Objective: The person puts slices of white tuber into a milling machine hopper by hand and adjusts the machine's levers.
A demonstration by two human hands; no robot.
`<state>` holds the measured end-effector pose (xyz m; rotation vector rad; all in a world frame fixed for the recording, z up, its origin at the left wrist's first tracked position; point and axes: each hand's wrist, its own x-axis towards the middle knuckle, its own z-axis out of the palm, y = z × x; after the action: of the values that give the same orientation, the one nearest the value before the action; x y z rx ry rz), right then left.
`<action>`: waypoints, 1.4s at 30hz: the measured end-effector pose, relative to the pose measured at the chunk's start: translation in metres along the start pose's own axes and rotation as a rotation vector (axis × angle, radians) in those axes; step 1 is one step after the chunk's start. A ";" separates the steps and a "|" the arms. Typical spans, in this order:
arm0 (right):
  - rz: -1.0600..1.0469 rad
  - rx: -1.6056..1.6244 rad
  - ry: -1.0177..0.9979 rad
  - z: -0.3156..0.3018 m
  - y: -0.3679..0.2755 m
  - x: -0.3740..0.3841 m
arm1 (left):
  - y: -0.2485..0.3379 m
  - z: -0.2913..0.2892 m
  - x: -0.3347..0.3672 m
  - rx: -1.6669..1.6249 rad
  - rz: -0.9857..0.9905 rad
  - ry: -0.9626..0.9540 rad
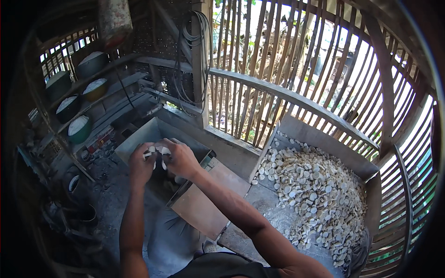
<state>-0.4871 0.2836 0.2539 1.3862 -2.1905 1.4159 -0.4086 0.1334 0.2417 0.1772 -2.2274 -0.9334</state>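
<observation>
Both my hands are raised over a grey open box, its wall (135, 138) showing behind them. My left hand (141, 163) is closed around a few whitish pieces (150, 150) that look like pale discs. Close beside it, my right hand (180, 158) grips similar whitish pieces (163, 150) between thumb and fingers. The inside of the box is dark, and my hands partly cover it. To the right lies a large heap of pale round discs (320, 185), some of them flat and some chunkier; their material I cannot make out.
A flat brown board (211, 197) lies between box and heap. Low boards (324, 146) wall the heap at the back. At left, bowls (79, 129) filled with white material stand on shelves. A slatted wall (278, 69) runs behind, with coiled hose (192, 41) on a post.
</observation>
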 end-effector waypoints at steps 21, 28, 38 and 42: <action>-0.036 -0.022 0.034 0.003 -0.008 -0.005 | 0.017 -0.011 -0.008 0.186 -0.043 -0.047; -0.014 -0.043 0.059 0.006 -0.005 -0.005 | 0.006 -0.007 -0.007 0.151 -0.070 -0.057; 0.012 -0.024 0.177 -0.001 -0.016 -0.004 | 0.012 -0.009 -0.006 0.180 -0.083 -0.060; 0.003 0.193 0.399 -0.010 -0.015 -0.008 | 0.011 -0.003 -0.003 0.162 -0.058 -0.106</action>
<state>-0.4738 0.2942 0.2640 1.0368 -1.8429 1.7655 -0.4029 0.1412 0.2491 0.2735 -2.4085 -0.8090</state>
